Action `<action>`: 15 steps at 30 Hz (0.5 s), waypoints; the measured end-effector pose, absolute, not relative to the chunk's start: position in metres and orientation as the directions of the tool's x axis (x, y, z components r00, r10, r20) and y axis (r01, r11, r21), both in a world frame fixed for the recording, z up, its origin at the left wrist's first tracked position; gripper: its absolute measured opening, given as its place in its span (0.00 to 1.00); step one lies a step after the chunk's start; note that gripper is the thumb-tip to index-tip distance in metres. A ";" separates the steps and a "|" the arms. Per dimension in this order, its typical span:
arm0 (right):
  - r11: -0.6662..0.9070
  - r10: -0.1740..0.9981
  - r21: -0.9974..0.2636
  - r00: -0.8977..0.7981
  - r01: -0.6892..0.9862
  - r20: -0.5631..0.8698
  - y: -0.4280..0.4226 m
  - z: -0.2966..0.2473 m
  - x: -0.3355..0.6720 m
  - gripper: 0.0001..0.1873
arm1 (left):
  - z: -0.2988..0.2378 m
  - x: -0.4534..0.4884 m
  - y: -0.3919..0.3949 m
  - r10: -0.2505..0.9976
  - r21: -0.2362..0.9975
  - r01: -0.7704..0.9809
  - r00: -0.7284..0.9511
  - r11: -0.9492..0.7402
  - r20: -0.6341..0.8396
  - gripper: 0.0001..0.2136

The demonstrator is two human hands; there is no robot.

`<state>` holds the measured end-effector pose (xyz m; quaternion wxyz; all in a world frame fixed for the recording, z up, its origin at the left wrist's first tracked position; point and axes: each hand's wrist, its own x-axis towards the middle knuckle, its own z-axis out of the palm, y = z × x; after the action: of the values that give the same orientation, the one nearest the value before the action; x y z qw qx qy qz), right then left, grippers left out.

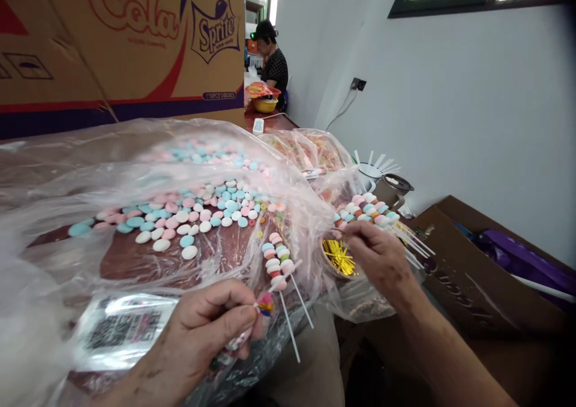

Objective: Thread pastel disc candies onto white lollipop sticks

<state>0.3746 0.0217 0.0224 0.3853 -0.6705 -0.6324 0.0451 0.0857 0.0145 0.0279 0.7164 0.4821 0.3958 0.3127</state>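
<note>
One wrapped candy skewer (238,340), lower centre of the frame, its gathered neck bearing a multicoloured scrap (265,304), pinched between thumb and forefinger of the left hand (216,320). Right hand (375,250), right of centre, fingers bent at the edge of a bowl (330,264) of gold twist ties (341,257); whether it grips one cannot be told. Two candy skewers (276,254), side by side, centre, between the hands. Loose pastel candies (168,222), pink, blue and white, left of centre, by clear plastic sheeting (216,179). Further skewers (366,210), piled, beyond the right hand. Cola-and-Sprite carton (121,47), upper left.
</note>
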 end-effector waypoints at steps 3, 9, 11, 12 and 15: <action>0.289 0.923 -0.776 0.052 0.561 0.382 0.011 0.019 0.311 0.09 | 0.029 0.096 0.011 0.835 0.924 -0.121 0.482 0.362 -0.264 0.12; 0.335 0.940 -0.847 -0.092 0.412 0.327 0.004 0.007 0.252 0.11 | 0.020 0.095 0.016 0.867 0.901 -0.203 0.418 0.382 -0.274 0.13; 0.317 0.948 -0.860 -0.098 0.400 0.304 0.006 0.005 0.253 0.12 | 0.019 0.093 0.016 0.871 0.891 -0.206 0.385 0.404 -0.306 0.13; 0.306 0.952 -0.867 -0.106 0.393 0.288 0.007 0.005 0.254 0.12 | 0.019 0.092 0.016 0.867 0.878 -0.220 0.379 0.425 -0.325 0.13; 0.277 0.960 -0.886 -0.141 0.373 0.241 0.009 0.003 0.254 0.12 | 0.020 0.093 0.015 0.858 0.835 -0.288 0.370 0.470 -0.355 0.15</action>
<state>0.2540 0.0091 0.0029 0.4296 -0.4949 -0.6736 0.3418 0.0929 0.0152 0.0202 0.7518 0.3462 0.4119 0.3811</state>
